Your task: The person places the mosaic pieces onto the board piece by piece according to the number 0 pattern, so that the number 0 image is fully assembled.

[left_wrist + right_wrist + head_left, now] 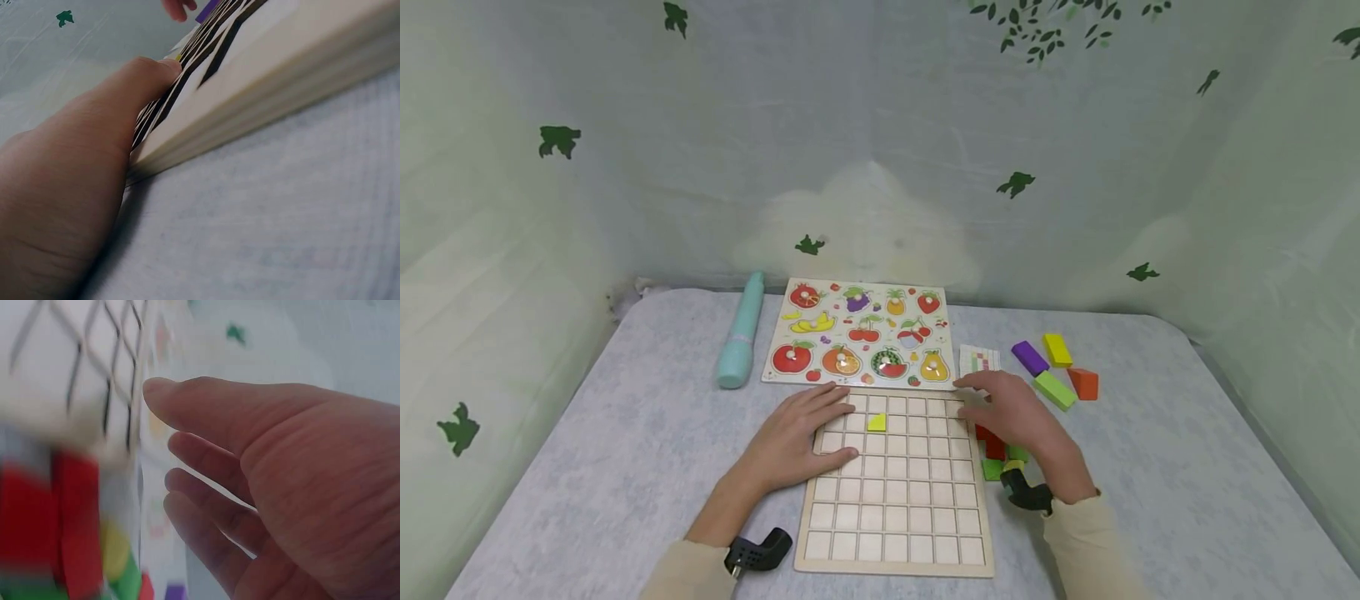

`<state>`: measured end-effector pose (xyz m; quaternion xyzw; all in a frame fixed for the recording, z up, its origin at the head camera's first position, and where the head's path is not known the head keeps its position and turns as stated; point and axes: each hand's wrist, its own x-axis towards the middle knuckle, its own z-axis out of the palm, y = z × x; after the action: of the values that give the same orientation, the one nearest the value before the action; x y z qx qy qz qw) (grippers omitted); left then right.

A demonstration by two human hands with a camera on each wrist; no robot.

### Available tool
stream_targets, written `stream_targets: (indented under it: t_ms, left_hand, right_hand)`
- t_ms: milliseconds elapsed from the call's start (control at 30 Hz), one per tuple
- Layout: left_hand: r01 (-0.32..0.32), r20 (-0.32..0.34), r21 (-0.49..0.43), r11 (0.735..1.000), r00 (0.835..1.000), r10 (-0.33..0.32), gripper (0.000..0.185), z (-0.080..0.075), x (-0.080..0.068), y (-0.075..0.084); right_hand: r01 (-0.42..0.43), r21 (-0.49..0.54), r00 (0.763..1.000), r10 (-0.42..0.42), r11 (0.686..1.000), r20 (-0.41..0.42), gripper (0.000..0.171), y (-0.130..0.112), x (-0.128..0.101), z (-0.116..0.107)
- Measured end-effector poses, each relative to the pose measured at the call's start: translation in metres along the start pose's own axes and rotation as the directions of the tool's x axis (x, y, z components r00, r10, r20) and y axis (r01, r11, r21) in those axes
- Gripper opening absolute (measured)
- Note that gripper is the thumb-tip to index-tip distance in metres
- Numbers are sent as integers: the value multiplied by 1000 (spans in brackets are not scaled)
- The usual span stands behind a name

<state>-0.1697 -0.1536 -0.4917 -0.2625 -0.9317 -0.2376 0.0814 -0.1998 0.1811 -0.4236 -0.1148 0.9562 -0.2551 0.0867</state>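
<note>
Okay, looks barely started: one yellow piece [877, 423] on my board [883, 517], blocks [1055, 391] right; left hand [793, 437], right hand [1011, 408] loose-fingered, empty.

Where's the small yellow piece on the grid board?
In the head view, the yellow piece lies on the grid board, second row from the top, left of centre, just right of the left hand.

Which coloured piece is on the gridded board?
The small yellow piece near the left hand. It alone sits on the gridded board; the other coloured pieces lie right of it.
</note>
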Motion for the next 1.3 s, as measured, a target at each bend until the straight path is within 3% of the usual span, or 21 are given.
stream_targets:
  t_ms: [167,333,633,833,1100,1300]
  left_hand:
    - [-2,4,10,1000,1000,2,65,1,0,1]
    - [-5,2,24,1000,1000,5,64,1,0,1]
    - [-3,2,14,1000,1000,3,65,1,1,1]
    - [4,2,5,1000,1000,-4,65,2,1,1]
    - [13,-23,-23,1000,1000,-13,63,1,-1,1]
    - [35,7,-28,999,999,-35,65,1,1,2]
  right_hand:
    - [-67,-42,998,67,997,-4,45,26,-4,-15]
    - [-55,-20,998,55,998,-6,45,37,-2,-14]
    - [-21,-12,999,20,1000,-24,40,29,6,6]
    - [-48,-9,998,47,999,-41,37,24,8,11]
    - [-30,20,998,30,999,-46,38,22,7,10]
    - [-60,18,997,61,998,-48,39,34,3,-6]
